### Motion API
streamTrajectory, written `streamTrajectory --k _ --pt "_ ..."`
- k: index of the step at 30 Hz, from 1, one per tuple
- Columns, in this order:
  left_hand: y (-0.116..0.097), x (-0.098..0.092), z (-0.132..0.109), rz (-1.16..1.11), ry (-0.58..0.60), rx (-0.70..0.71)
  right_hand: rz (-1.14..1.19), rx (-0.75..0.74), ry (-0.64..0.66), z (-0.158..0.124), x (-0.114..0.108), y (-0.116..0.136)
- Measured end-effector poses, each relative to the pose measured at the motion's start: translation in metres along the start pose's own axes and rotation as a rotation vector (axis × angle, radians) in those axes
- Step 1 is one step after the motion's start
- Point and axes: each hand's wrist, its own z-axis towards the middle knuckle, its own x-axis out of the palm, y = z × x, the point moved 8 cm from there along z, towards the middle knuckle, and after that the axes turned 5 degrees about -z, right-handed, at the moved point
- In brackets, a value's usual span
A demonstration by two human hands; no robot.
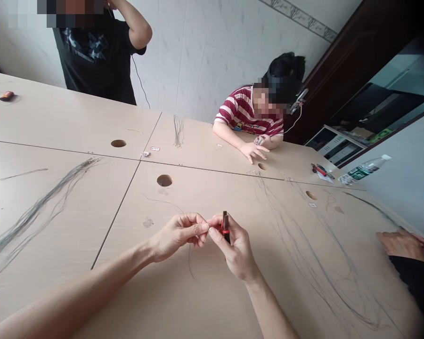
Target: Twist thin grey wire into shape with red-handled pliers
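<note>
My left hand (180, 235) is closed in a pinch on a thin strand (190, 263), which looks like wire or cord and trails down towards the table. Pliers (226, 228) with red on their handles sit in my right hand (238, 252), jaws pointing up. The thumb and forefinger of that hand meet the left fingertips above the table. Whatever small piece lies between the fingertips is too small to make out. Another thin strand (164, 201) curves across the table just beyond my left hand.
Long bundles of strands lie on the table at left (53, 197) and right (314, 254). Two people are across the table; another person's hand (399, 245) is at far right. Round holes (164, 180) pierce the tabletop. A plastic bottle (363, 170) lies at the right.
</note>
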Motion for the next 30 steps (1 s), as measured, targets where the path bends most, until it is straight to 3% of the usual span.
streamTrajectory --k 8,18,30 --pt "0.0062 0.0011 0.0 -0.05 0.003 -0.011 0.029 -0.003 0.018 0.0003 0.0052 0.0014" --pt "0.0057 0.0027 -0.0001 -0.076 -0.011 -0.016 -0.068 -0.029 -0.083 -0.0013 -0.0003 -0.0033" --pt "0.0047 0.0014 0.0 -0.064 -0.029 -0.002 -0.105 -0.026 -0.096 -0.0021 -0.0017 -0.0068"
